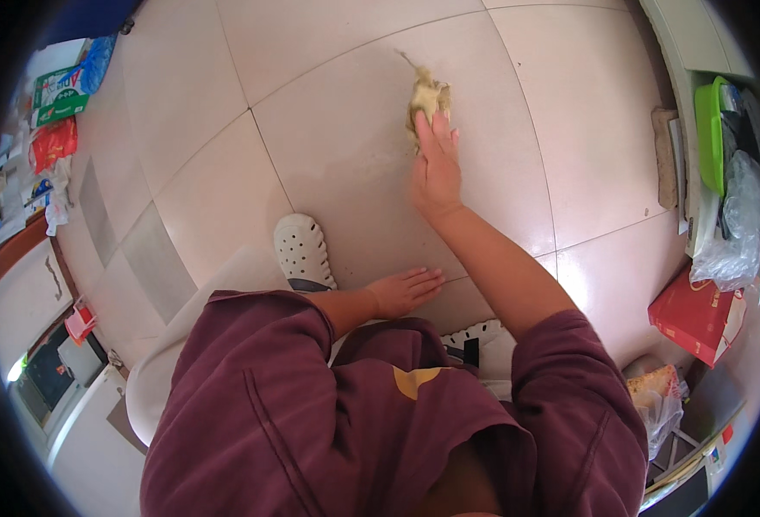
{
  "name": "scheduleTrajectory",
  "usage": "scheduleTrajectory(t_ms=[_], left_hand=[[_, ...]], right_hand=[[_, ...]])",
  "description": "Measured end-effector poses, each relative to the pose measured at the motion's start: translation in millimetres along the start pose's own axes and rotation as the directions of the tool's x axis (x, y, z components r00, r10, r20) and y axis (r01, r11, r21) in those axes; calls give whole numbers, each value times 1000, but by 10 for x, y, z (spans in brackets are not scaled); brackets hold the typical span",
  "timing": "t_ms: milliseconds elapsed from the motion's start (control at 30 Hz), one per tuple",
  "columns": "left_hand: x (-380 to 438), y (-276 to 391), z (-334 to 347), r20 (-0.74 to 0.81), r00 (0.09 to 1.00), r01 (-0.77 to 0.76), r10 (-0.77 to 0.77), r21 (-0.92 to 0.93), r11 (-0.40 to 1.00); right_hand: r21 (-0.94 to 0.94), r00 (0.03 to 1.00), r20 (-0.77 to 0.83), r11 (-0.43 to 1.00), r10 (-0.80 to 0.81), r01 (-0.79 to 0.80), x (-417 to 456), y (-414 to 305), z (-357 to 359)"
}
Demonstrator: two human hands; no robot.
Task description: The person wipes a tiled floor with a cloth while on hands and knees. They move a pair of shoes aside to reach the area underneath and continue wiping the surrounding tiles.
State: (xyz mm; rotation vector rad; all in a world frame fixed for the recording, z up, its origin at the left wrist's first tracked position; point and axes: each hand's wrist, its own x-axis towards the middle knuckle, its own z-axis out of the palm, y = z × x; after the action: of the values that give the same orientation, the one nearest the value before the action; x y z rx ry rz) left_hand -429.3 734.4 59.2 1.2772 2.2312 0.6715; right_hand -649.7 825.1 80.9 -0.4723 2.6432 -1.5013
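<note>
My right hand (439, 165) reaches forward over the tiled floor (360, 161), its fingers lying on a crumpled yellowish-brown cloth (426, 94). The cloth rests on the tile, with a thin twisted end trailing toward the top. Whether the fingers grip the cloth or only press it, I cannot tell. Nearer my body, my left hand (407, 293) extends to the right with its fingers straight and holds nothing. A white clog with holes (299, 249) is on my left foot; the other clog (483, 333) shows partly below my left hand.
At the right stand a cabinet with a green plastic basket (711, 136) and clear plastic bags (738, 220), and a red paper bag (696, 316). A brown slab (664, 158) leans there. Bags and boxes crowd the left edge, above a white-doored cabinet (27, 294).
</note>
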Motion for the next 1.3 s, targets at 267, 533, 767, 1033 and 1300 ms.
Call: scheduleTrajectory(t_ms=[267, 533, 767, 1033, 1300], left_hand=[[-222, 158, 635, 100, 964, -211, 248, -285, 935], [-198, 301, 661, 151, 981, -17, 119, -550, 835], [-12, 202, 223, 311, 949, 117, 53, -503, 856], [2, 556, 847, 159, 987, 104, 29, -763, 638], [-56, 783, 1087, 141, 988, 79, 61, -808, 584]], right_hand=[[-171, 566, 785, 789, -254, 591, -1996, 506, -483], [251, 221, 831, 698, -510, 670, -1115, 851, -237], [66, 363, 782, 645, -508, 761, 162, 859, -37], [-272, 790, 515, 811, -332, 518, 846, 239, 179], [145, 414, 792, 796, -449, 587, -2162, 209, 582]])
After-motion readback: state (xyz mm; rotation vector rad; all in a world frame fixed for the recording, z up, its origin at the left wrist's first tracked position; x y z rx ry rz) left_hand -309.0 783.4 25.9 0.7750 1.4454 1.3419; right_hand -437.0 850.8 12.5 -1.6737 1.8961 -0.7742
